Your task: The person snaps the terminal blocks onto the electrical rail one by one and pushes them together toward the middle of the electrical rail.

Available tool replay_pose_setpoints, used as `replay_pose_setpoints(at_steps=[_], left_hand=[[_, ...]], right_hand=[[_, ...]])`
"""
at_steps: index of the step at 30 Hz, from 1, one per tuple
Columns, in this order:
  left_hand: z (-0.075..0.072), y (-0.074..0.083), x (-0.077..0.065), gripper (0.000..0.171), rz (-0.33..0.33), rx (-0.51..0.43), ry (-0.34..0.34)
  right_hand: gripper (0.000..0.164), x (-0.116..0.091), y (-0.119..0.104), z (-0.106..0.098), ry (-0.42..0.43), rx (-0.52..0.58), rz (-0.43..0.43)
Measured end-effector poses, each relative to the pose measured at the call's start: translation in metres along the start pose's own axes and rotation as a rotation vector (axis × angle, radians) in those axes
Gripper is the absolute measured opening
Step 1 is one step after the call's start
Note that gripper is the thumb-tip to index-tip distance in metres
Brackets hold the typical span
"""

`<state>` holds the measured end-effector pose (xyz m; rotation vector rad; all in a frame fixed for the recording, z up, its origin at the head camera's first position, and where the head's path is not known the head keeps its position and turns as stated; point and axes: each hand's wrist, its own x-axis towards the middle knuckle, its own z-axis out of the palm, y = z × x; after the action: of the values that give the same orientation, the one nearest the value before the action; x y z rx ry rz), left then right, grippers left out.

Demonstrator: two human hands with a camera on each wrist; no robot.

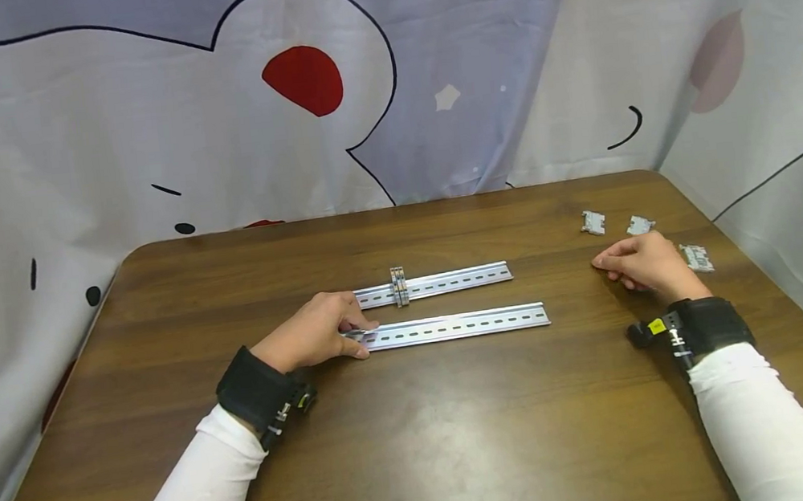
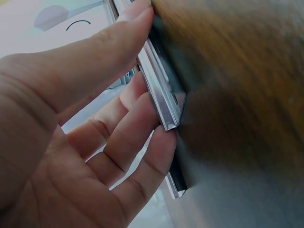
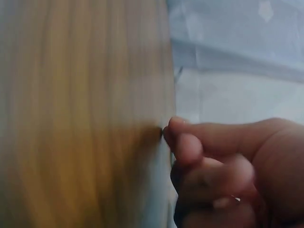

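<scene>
My left hand [image 1: 318,331] grips the left end of the nearer slotted metal DIN rail [image 1: 459,325], thumb on its near edge and fingers at the far edge. In the left wrist view, the rail's end [image 2: 164,107] shows between thumb and fingers. Behind it lies a second DIN rail [image 1: 458,280], carrying a few thin terminal blocks [image 1: 399,286] side by side. At the right, my right hand [image 1: 645,263] is low over the table, fingers curled and thumb against the index finger [image 3: 187,147]; nothing shows between them.
Grey terminal blocks lie around the right hand: one at the back [image 1: 593,222], another just beyond the knuckles [image 1: 640,224], a third by the right edge [image 1: 697,257]. The brown wooden table [image 1: 426,433] ends at a printed curtain [image 1: 165,128] behind and at the right.
</scene>
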<state>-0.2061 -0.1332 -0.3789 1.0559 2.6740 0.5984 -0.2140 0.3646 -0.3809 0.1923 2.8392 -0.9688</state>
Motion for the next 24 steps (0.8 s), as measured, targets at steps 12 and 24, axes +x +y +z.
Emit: replay_pose_setpoints(at_steps=[12,24], left_hand=[[-0.002,0.003,-0.002,0.040,-0.014,-0.024,-0.001],[-0.002,0.003,-0.002,0.040,-0.021,-0.031,-0.002]], right_hand=[[0.052,-0.015,0.040,-0.046,0.192,-0.401,0.155],[0.046,-0.015,0.049,-0.055,0.141,-0.434,0.128]])
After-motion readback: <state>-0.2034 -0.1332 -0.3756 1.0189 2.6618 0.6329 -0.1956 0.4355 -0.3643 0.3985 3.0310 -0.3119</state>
